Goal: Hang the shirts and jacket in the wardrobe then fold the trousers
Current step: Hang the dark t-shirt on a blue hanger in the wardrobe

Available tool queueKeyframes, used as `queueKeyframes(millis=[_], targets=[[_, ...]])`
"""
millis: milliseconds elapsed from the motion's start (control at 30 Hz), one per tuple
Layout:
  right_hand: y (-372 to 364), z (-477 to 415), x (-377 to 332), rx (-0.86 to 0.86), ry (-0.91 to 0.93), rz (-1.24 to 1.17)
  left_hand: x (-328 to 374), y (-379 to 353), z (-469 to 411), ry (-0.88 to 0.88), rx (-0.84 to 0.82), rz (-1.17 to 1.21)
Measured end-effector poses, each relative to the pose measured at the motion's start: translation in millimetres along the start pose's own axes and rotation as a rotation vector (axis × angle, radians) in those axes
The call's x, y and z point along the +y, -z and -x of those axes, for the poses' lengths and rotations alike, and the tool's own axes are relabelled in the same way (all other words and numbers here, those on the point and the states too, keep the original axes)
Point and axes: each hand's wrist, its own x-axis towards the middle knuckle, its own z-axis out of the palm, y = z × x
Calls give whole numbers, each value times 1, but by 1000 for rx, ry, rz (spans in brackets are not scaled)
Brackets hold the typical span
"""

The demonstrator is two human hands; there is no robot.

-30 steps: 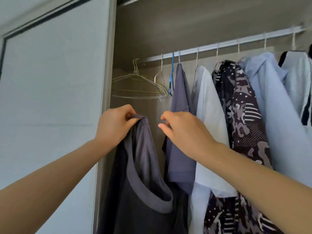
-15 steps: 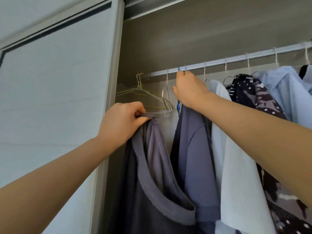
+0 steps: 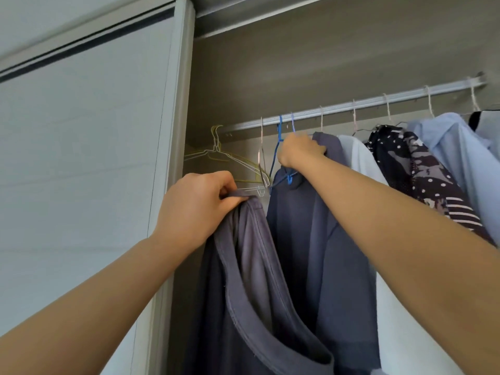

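Jersey, grey and washed soft: grey shirt (image 3: 251, 266) with a flat ribbed neckband and double rows of stitching. Sags in long limp folds at the left end of the open wardrobe (image 3: 297, 63), not yet on any hanger. Pinched at the top of the neckband by the left hand (image 3: 197, 209): thumb pressed onto the cloth against curled fingers, back of the hand up, forearm rising from lower left.

Higher and just to the right, right hand (image 3: 299, 151), arm stretched up and forward, fingers curled tight round the neck of a thin blue wire hanger (image 3: 275, 158) hooked on the ribbed metal rail (image 3: 378, 102). Cannot tell whether the collar of the smooth navy shirt (image 3: 324, 239) sits in the same grip.

Left of that, a bunch of bare wire hangers (image 3: 230, 158), yellow and white, bent into slim triangles. Right along the rail: plain white shirt (image 3: 359, 155), dark patterned top (image 3: 422, 169) with dots and stripes, crisp pale blue shirt (image 3: 454, 147). Far left, a matte pale sliding door (image 3: 81, 158).
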Motion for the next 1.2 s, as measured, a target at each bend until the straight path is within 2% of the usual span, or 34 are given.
queueKeyframes(millis=[300,500,933,1200], targets=[[-24,-10,2,-67,-94,-58,-1,-1,-1,-29,10,-14],[-16,-14,-3,-142,8,-78,-1,-2,0,-40,-1,-40],[19,-15,-6,32,60,-153,-2,-3,0,-65,-22,-52],[12,28,-4,8,80,-48,0,-3,1,-78,-25,-86]])
